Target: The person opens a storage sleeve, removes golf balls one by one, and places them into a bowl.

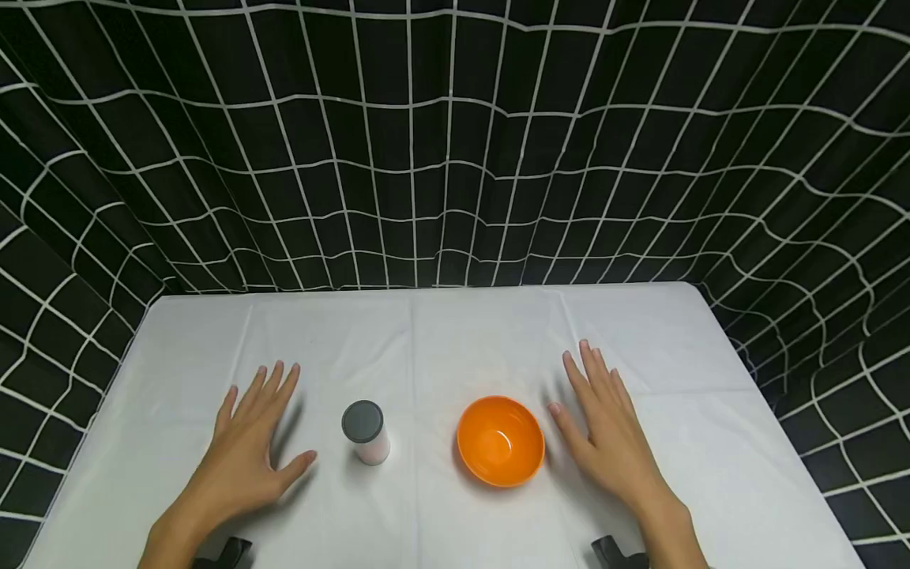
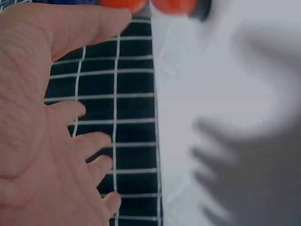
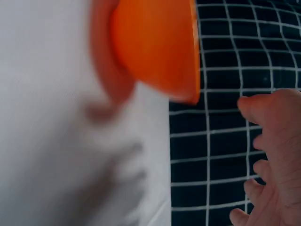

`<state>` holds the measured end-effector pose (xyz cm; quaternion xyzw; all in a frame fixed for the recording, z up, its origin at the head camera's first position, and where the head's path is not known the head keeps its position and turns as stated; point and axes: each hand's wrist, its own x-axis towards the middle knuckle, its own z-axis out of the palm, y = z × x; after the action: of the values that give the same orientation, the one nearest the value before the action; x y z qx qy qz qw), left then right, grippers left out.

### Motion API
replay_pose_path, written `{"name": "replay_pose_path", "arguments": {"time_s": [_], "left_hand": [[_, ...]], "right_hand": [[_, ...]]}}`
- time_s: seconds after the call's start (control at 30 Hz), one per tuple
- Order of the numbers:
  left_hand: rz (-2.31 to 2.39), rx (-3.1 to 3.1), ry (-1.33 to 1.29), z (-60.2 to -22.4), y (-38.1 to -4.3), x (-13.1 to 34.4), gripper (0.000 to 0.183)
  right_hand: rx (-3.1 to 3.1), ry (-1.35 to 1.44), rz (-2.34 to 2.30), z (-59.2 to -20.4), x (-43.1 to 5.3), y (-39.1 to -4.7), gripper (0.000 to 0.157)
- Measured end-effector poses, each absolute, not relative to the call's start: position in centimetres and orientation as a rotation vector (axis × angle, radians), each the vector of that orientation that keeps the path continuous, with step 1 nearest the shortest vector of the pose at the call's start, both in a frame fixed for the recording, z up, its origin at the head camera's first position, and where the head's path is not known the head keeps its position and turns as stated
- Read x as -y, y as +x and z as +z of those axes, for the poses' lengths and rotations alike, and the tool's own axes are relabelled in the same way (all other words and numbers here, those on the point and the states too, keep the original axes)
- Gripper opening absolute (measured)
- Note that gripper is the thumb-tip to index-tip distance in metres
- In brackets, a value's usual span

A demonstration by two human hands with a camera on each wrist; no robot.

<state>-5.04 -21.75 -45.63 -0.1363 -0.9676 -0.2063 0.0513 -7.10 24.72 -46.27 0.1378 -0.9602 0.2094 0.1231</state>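
Observation:
My left hand (image 1: 245,454) hovers over the left of the white table, fingers spread and holding nothing. To its right stands a small upright jar (image 1: 373,450) with a dark grey lid (image 1: 362,421) and a pale pinkish side. An orange bowl (image 1: 501,441) sits upright right of the jar; its visible inside holds nothing. My right hand (image 1: 611,438) is just right of the bowl, apart from it, with fingers extended. In the right wrist view the bowl (image 3: 157,47) appears side-on, beyond the thumb. Blurred orange-red shapes (image 2: 174,4) cross the left wrist view's top edge.
A white cloth (image 1: 426,340) with faint creases covers the table. Black curtain with a white grid (image 1: 441,142) surrounds its back and sides. Dark wrist mounts (image 1: 223,553) show near both wrists at the front.

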Motion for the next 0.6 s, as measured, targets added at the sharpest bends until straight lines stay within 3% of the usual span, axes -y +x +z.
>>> {"name": "replay_pose_path", "arguments": {"time_s": [0.43, 0.6], "left_hand": [[-1.143, 2.897, -0.612, -48.0, -5.4, 17.4, 0.089], [-1.389, 2.830, -0.649, -48.6, -5.9, 16.4, 0.068]], "right_hand": [[2.809, 0.573, 0.725, -43.4, -19.9, -6.4, 0.063], [2.822, 0.640, 0.812, -42.3, -18.0, -6.0, 0.058]]}}
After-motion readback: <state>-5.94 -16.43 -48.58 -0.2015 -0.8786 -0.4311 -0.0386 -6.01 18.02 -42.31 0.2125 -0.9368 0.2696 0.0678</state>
